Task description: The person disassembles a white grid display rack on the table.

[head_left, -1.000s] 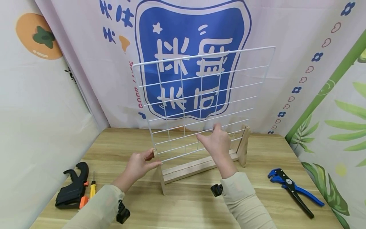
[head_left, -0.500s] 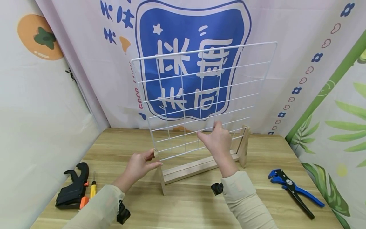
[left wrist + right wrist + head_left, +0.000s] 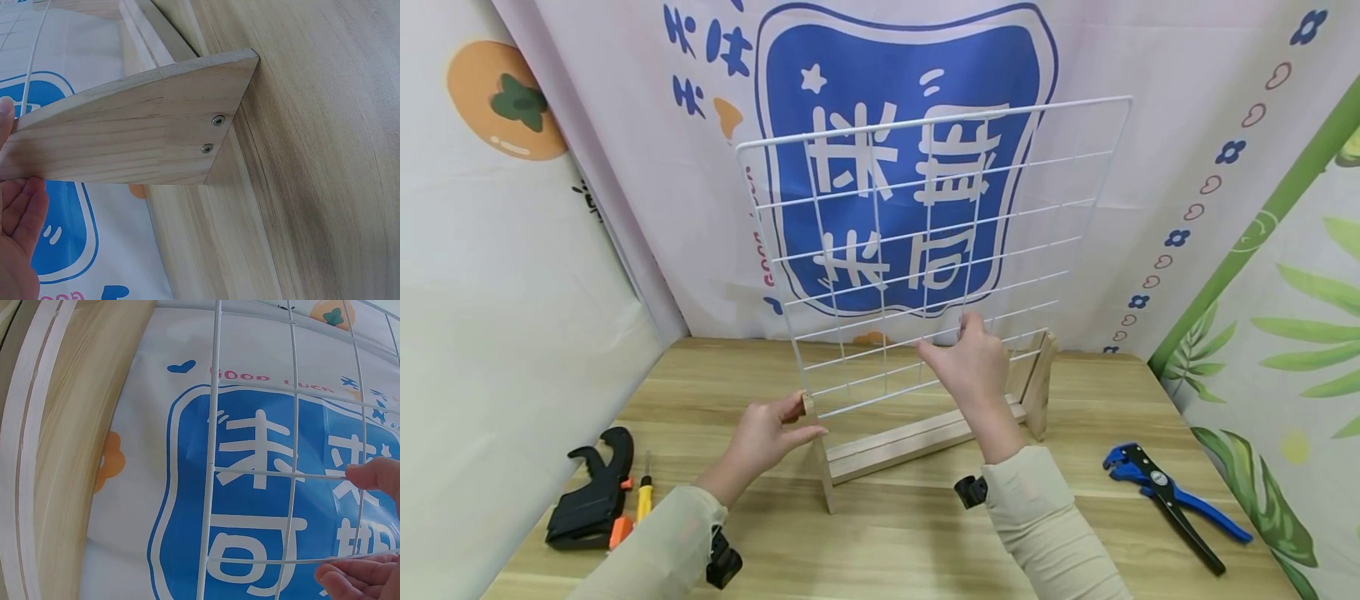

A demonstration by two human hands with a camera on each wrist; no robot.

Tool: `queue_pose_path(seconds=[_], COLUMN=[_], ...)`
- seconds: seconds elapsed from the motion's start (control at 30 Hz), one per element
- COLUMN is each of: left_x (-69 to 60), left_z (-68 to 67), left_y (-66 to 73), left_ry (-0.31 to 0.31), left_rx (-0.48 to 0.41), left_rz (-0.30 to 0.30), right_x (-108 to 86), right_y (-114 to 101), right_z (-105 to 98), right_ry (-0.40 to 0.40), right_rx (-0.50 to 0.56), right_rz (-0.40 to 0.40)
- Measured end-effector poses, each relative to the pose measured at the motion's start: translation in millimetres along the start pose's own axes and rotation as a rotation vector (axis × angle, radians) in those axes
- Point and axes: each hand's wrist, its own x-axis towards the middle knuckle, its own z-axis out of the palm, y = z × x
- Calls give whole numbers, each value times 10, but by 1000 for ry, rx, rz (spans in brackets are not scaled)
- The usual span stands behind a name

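A white wire grid panel (image 3: pixel 928 122) stands above a wooden stand, whose grooved base rail (image 3: pixel 895 444) joins two upright side boards. My left hand (image 3: pixel 760 437) grips the top of the left side board (image 3: pixel 822 475), thumb and fingers on opposite faces. In the left wrist view that board (image 3: pixel 144 131) shows two screws near its lower end. My right hand (image 3: pixel 973 371) holds the grid by its lower middle wires; thumb and fingers (image 3: pixel 353 578) are at the wires in the right wrist view. The grid's bottom wire is above the base rail, with a gap between them.
On the left of the table lie a black clamp (image 3: pixel 597 492) with orange parts and a yellow-handled screwdriver (image 3: pixel 644 496). Blue-and-black pliers (image 3: pixel 1176 500) lie on the right. A printed cloth backdrop (image 3: pixel 1097 50) hangs behind the table (image 3: pixel 880 550).
The grid has risen, its top edge and bottom wire now farther up from the base rail. Both hands keep their holds; the right hand has barely shifted. The stand stays put.
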Motion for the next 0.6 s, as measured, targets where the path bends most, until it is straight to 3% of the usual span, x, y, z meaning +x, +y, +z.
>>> queue_pose_path(seconds=[0.6], left_x=[-3], left_z=[15], left_y=[-22], left_ry=[6], left_rx=[7], left_rz=[18], right_x=[44], right_y=[-56], right_z=[-67], right_ry=[-3], right_rx=[25], right_rz=[-37])
